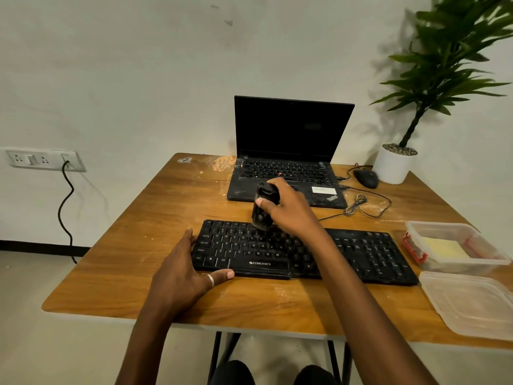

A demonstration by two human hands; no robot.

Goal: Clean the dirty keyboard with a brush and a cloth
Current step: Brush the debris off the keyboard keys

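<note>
A black keyboard [361,254] lies across the wooden table [138,259], dusty on its keys. My right hand [288,209] grips a black brush [262,209] upright, with its bristles down on the top key rows left of the middle. My left hand [183,270] holds the keyboard's left end, thumb along the front edge and fingers along the left side. A yellow cloth [444,247] lies inside a clear plastic box [416,229] at the right.
An open black laptop [291,151] stands behind the keyboard, with a mouse [366,177] and coiled cable [361,205] to its right. A potted plant [394,165] fills the far right corner. The box's lid [469,301] lies at the near right edge.
</note>
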